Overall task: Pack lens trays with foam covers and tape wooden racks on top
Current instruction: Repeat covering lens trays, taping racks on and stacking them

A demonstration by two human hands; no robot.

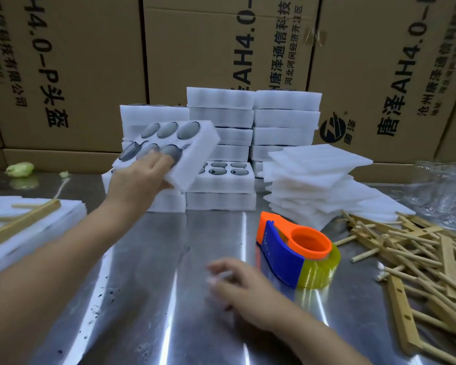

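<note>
Three cartons (248,35) seemingly read "AH4.0-P" behind left hand (140,177) gripping lens tray (198,151)

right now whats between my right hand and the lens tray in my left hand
Head view: bare steel table, then the low stack of foam trays under the lens tray the left hand holds.

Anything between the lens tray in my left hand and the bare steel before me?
Nothing visible on the shiny steel table this side of the white foam lens tray the left hand grips; the right hand hovers and the orange-and-blue tape dispenser sits off to the right.
</note>
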